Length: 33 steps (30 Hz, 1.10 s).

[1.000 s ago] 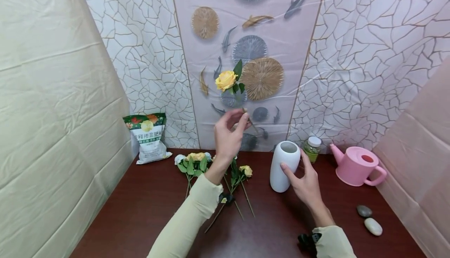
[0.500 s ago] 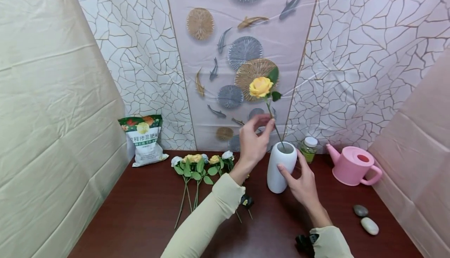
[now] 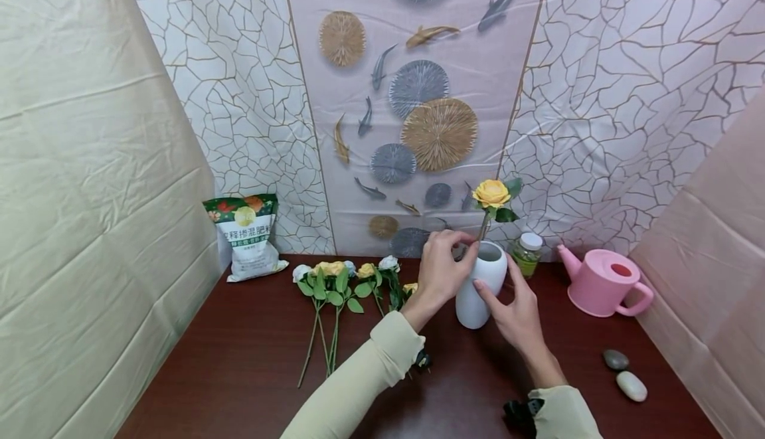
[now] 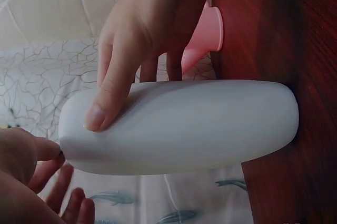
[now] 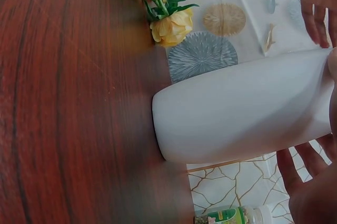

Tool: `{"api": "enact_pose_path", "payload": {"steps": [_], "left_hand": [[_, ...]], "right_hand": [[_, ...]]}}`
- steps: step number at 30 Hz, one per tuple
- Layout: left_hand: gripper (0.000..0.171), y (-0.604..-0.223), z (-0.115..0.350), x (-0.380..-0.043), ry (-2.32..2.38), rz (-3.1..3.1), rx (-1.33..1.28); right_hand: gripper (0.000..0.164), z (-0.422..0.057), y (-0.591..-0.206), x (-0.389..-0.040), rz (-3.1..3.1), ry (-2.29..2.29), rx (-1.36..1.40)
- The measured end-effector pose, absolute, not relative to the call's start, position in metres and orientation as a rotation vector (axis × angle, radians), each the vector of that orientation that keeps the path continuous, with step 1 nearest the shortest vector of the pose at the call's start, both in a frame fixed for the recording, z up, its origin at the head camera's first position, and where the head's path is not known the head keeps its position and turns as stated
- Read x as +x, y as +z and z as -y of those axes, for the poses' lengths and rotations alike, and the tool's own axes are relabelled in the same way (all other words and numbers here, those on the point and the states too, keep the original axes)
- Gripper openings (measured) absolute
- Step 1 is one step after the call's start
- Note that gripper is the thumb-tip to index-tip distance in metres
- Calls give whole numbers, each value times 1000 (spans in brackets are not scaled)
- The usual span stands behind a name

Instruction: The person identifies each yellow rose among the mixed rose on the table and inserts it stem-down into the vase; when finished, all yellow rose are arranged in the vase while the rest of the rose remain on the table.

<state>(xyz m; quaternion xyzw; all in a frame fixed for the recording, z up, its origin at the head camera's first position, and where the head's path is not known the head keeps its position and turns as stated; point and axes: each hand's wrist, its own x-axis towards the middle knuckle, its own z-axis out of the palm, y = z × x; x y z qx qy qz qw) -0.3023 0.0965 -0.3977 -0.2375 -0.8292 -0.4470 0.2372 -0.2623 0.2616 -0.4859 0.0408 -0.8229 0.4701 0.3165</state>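
A yellow rose (image 3: 491, 193) with dark green leaves stands with its stem down in the mouth of a white vase (image 3: 474, 303). My left hand (image 3: 443, 267) pinches that stem between thumb and fingers right at the vase's rim; the lower stem is hidden inside. From the right, my right hand (image 3: 518, 313) grips the vase, its thumb on the near side and its fingers behind. In the left wrist view, the right hand (image 4: 145, 29) spans the upper part of the vase (image 4: 184, 126), while the left hand's fingers (image 4: 48, 150) are at its rim.
Several loose roses (image 3: 335, 293), yellow and pale, lie left of the vase. A fertilizer bag (image 3: 248, 240) stands at the back left. Behind the right hand are a small white-lidded jar (image 3: 528, 253) and a pink watering can (image 3: 603, 283). Two pebbles (image 3: 624, 374) lie at the right.
My left hand has carried the yellow rose right and then down, and its stem has gone into the vase. The right hand keeps its hold on the vase.
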Motion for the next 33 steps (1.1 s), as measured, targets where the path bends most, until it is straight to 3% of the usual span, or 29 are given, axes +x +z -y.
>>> {"api": "enact_pose_path", "payload": {"steps": [13, 19, 28, 33], "left_hand": [[19, -404, -82, -303, -1400, 2235, -734], [14, -418, -30, -308, -1409, 2229, -688], [11, -473, 51, -316, -1315, 2446, -419], [8, -495, 69, -303, -1212, 2703, -477]], "right_hand": [[81, -260, -486, -261, 2183, 1241, 78], [82, -257, -488, -262, 2173, 1272, 87], [83, -261, -488, -262, 2164, 1261, 66], [83, -263, -487, -262, 2174, 1250, 61]]}}
